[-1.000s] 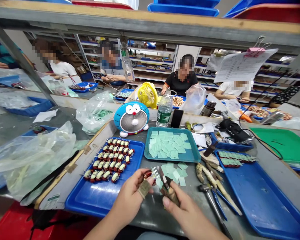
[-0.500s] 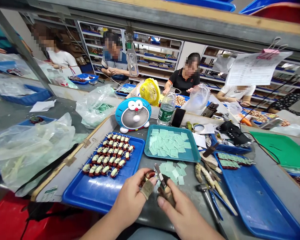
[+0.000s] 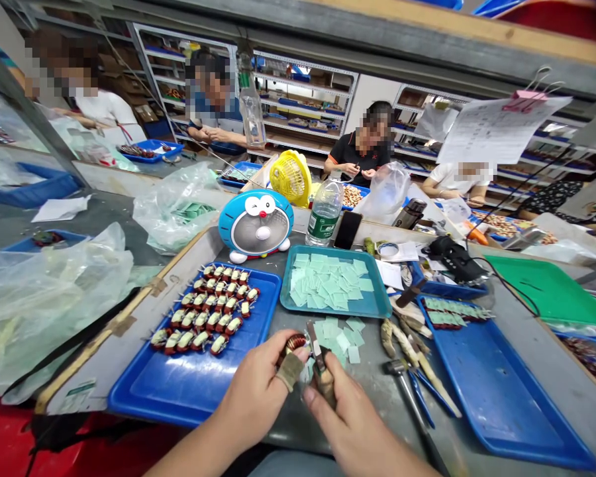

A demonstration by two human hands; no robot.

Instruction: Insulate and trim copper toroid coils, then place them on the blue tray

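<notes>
The left hand (image 3: 261, 377) pinches a copper-wound coil (image 3: 295, 343) against its cloth-wrapped finger (image 3: 289, 372), while the right hand (image 3: 350, 417) clamps a small knife (image 3: 318, 354) just beside it, green paper slips (image 3: 340, 338) right past the fingertips!

White metal shelving (image 3: 298, 105) across the room

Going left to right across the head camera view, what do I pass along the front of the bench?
Clear plastic bag, blue tray of wound coils, left hand with a wound coil, right hand with a small blade, small hammer, blue tray
</notes>
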